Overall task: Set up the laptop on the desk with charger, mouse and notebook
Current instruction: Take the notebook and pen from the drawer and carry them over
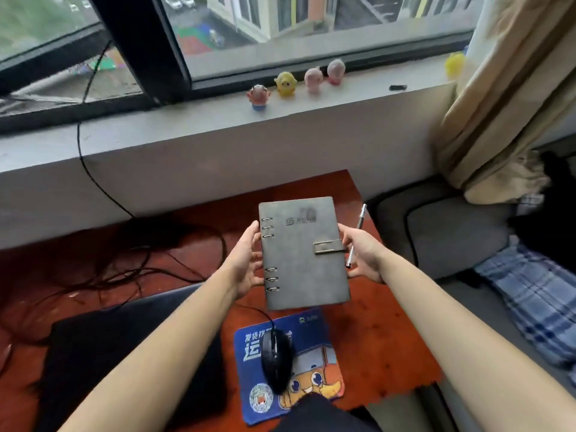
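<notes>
A grey ring-bound notebook [304,254] with a metal clasp is held closed above the reddish desk [383,347]. My left hand [246,263] grips its ringed spine edge and my right hand [363,255] grips its clasp edge. A silver pen [358,229] lies on the desk just behind my right hand. Below the notebook, a black wired mouse [276,358] rests on a blue printed mouse pad [311,338]. A dark laptop [103,344] lies at the lower left, partly hidden by my left forearm. Tangled black cables [124,260] lie on the desk's left part.
A grey window ledge [187,129] runs behind the desk with several small toy figures [285,84] on it. A grey cushioned seat [452,232], plaid fabric [530,291] and a beige curtain [505,104] stand to the right.
</notes>
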Tool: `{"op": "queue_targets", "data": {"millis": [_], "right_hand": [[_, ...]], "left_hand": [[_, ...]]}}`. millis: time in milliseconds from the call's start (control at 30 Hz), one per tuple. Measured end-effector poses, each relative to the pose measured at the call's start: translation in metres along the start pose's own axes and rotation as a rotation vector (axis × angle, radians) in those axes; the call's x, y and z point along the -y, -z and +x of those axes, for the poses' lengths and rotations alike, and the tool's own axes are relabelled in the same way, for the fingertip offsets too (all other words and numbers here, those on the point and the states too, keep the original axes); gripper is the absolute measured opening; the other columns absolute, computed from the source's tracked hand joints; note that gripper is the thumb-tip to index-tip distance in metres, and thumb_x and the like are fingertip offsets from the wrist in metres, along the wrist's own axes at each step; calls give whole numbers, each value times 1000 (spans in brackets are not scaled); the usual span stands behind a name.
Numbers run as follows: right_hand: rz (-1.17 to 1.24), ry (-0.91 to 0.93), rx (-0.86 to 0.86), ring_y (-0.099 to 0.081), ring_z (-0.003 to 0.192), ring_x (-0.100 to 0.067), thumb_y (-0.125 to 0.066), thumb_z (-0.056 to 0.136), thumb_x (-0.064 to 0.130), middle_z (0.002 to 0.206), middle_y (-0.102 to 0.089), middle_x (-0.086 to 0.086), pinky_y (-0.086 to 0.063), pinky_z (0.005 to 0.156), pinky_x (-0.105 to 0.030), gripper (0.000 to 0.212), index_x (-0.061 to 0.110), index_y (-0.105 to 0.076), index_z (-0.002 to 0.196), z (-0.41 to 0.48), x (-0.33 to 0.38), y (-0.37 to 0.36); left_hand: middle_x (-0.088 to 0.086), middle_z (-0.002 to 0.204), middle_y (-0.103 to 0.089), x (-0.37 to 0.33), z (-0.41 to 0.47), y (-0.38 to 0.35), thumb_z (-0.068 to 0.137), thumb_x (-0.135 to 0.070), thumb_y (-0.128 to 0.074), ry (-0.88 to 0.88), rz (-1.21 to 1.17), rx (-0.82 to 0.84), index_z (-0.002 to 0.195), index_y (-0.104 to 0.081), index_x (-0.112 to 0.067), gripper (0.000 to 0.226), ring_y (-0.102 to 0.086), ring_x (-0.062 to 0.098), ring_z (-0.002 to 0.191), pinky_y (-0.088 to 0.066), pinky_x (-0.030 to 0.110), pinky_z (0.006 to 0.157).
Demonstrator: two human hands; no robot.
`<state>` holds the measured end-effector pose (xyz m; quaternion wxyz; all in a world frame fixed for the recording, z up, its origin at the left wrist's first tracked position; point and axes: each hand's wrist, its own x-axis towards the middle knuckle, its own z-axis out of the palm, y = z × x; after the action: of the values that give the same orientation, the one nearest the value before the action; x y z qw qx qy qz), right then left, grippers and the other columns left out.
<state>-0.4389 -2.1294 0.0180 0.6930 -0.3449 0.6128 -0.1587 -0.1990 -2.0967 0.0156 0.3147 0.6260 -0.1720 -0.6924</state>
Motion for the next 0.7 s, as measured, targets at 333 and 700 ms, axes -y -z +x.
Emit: {"op": "queue_targets", "data": {"millis": [333,700], "right_hand": [[-90,-174,-45,-55,97,-25,-37,73,21,116,-64,-4,-39,82,-40,52,32,-61,118,79,-18,15],[67,-102,-213,-50,131,-24,-49,62,35,152,-46,5,-38,114,-44,89,33,-41,150,96,-51,11]], "left_hand": [[8,114,-63,35,69,-34,91,-72,-39,186,-67,-162,107,-64,-30,52,-60,23,101,-46,39,78],[0,128,-59,44,67,-32,95,-69,-34,143,-39,-55,139,-48,-28,62,-53,17,118,-40,44,95]]}}
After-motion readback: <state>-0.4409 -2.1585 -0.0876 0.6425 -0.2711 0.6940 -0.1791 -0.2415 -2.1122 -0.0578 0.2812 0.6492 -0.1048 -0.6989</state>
